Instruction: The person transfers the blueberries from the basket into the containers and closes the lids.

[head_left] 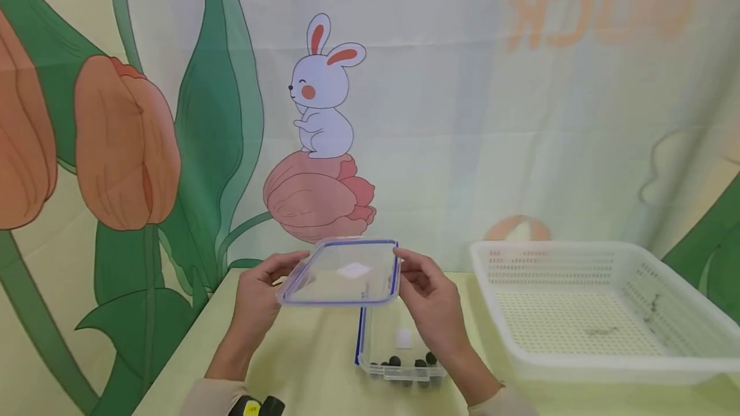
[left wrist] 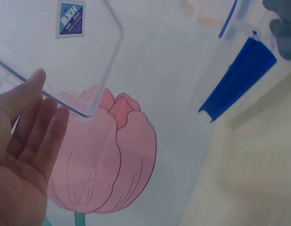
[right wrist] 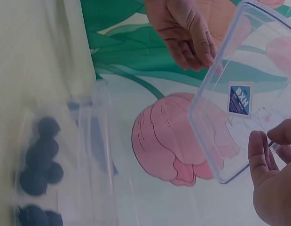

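Note:
A clear plastic lid (head_left: 347, 275) with a blue seal round its rim is held up, tilted, by both hands. My left hand (head_left: 257, 294) pinches its left edge between thumb and fingers. At the opposite edge, my right hand (head_left: 433, 303) grips the lid with thumb and bent fingers. Below, a clear container (head_left: 378, 326) stands uncovered on the table, partly hidden by the lid and right hand. Several dark round balls (right wrist: 35, 181) lie inside it. A blue latch (left wrist: 241, 77) hangs out from its side. The lid carries a small blue sticker (left wrist: 71, 19).
To the right stands a large white slotted basket (head_left: 590, 364) on the pale yellow table (head_left: 312, 364). Behind the table hangs a curtain (head_left: 416, 114) printed with tulips and a rabbit. A black device with a yellow label (head_left: 252, 407) sits on the left wrist.

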`<state>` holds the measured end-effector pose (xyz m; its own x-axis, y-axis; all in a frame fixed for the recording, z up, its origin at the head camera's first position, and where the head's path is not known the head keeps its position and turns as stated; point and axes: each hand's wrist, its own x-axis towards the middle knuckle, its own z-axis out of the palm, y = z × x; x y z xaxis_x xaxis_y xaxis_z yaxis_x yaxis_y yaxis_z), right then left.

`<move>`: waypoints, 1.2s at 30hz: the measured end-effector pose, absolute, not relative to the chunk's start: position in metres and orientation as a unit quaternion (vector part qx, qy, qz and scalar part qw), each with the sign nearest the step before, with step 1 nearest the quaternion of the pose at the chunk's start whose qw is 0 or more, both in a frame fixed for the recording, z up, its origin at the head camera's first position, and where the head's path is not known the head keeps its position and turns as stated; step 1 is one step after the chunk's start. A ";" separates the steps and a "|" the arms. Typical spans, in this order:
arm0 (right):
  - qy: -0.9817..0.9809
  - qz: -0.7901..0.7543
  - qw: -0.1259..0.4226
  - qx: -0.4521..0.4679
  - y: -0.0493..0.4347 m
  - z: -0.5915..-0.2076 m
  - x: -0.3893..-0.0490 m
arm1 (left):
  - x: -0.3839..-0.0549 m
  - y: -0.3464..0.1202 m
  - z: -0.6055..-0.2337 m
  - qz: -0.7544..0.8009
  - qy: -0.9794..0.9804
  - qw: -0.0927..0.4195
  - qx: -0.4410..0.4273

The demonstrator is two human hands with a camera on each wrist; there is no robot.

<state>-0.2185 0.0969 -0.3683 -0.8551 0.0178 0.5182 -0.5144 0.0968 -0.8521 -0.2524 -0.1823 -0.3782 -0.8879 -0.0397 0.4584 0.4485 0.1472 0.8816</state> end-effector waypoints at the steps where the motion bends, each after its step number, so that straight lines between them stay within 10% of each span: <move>1: -0.712 0.645 0.212 0.179 0.100 -0.368 -0.220 | -0.254 -0.178 -0.379 -0.639 -0.731 0.196 -0.138; 14: -0.768 0.563 0.281 0.118 0.135 -0.360 -0.230 | -0.258 -0.130 -0.371 -0.630 -0.734 0.228 -0.112; 36: -0.840 0.516 0.161 0.051 0.153 -0.364 -0.237 | -0.263 -0.104 -0.391 -0.626 -0.770 0.119 -0.042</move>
<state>-0.2374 0.1530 -0.3638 -0.9426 0.0802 0.3242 -0.2530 0.4620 -0.8500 -0.2627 -0.1041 -0.3909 -0.9679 -0.0845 0.2369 0.2147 0.2131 0.9532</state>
